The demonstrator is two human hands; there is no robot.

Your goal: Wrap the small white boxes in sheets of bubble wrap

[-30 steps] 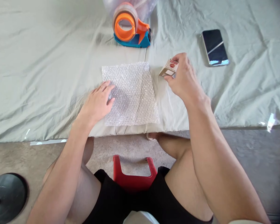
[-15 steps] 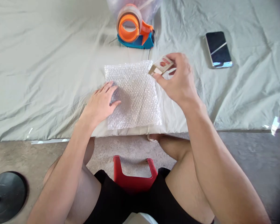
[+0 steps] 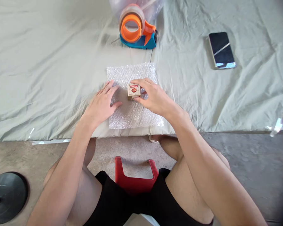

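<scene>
- The right hand is grasping a small box, thumb along its near side and fingers along its far side, so this grip is closing firmly around it.
- The box is sitting over the middle of a sheet of bubble wrap, showing a pale top with a red label and a round red picture (whether its underside is touching the sheet is hard to tell).
- The left hand is lying palm down at 9 o'clock from the box, its grip released, fingers spreading over the left edge of the bubble wrap and holding nothing.
- The bubble wrap is lying flat near the front edge of the table, which is wearing a creased grey-green cloth.
- At 12 o'clock from the box, an orange and blue tape dispenser is standing well apart from the sheet, with a clear plastic bag bulging just behind it.
- At 2 o'clock, a dark phone is resting face up, reflecting a pale line.
- At 6 o'clock, a red stool is showing between the person's legs.
- Toward 8 o'clock, a round black base is resting on the floor.
</scene>
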